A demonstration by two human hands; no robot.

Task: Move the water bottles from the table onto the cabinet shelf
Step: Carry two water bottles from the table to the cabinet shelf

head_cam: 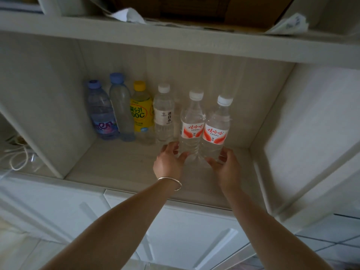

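Two clear bottles with red-and-white labels stand upright side by side on the cabinet shelf (120, 172). My left hand (168, 162) grips the base of the left one (191, 123). My right hand (227, 166) grips the base of the right one (216, 129). Behind and to their left a row stands against the back wall: a white-capped clear bottle (163, 114), a yellow-capped yellow drink (141, 112), a tall clear bottle with a blue cap (120, 106) and a purple-labelled bottle (101, 112). The table is out of view.
The shelf is boxed in by side walls and an upper shelf (175, 38) carrying a cardboard box (194, 8) and papers. Bare shelf floor lies right of the held bottles. White cabinet doors (185, 240) are below. A white cord (17, 158) lies in the left compartment.
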